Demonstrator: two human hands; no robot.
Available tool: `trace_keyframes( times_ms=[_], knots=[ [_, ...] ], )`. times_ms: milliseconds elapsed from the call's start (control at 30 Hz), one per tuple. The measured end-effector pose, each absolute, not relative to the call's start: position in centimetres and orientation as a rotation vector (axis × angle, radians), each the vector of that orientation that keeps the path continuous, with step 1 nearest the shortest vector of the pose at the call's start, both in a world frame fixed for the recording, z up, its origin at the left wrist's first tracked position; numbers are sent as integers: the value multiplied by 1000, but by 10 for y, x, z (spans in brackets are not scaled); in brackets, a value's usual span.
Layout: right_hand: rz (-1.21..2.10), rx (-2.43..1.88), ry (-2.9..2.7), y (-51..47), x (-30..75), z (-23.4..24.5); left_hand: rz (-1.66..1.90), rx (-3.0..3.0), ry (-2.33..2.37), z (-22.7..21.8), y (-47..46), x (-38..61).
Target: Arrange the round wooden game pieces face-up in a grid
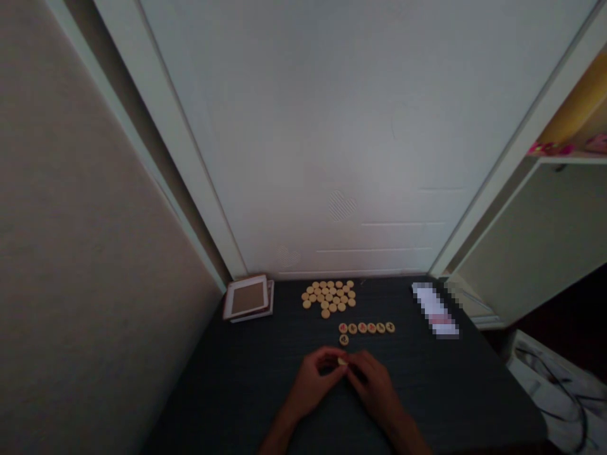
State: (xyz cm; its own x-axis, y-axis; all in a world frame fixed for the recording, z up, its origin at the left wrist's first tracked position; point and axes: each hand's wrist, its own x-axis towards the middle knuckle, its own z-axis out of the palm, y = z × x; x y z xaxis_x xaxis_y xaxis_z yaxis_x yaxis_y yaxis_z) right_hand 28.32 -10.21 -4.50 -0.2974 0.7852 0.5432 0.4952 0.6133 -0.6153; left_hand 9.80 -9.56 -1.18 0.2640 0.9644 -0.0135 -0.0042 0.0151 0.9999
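Observation:
A round wooden Chinese chess piece (342, 361) is pinched between the fingertips of both hands, low over the dark table (227, 392). My left hand (314, 378) grips it from the left, thumb and fingers closed. From the other side my right hand (374, 382) also has its fingers closed on it. Just beyond the fingertips lies a single face-up piece (344, 340) with a dark character. Behind that runs a row of several face-up pieces (372, 328), marked in red or dark. Farther back, several blank-side-up pieces (329, 297) lie in a loose cluster.
Flat framed items (249, 298) are stacked at the back left. A blurred-out white object (434, 309) lies at the back right. A white panel (303, 139) rises behind the table, with a wall (85, 253) on the left. Cables (559, 385) lie over a white item beyond the right edge.

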Motion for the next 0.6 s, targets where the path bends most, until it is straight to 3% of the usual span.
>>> trace_keyframes(
  times_ms=[600],
  knots=[
    [398, -1054, -1889, -106, 280, -28, 1038, 1318, 1010, -4, -100, 103]
  ],
)
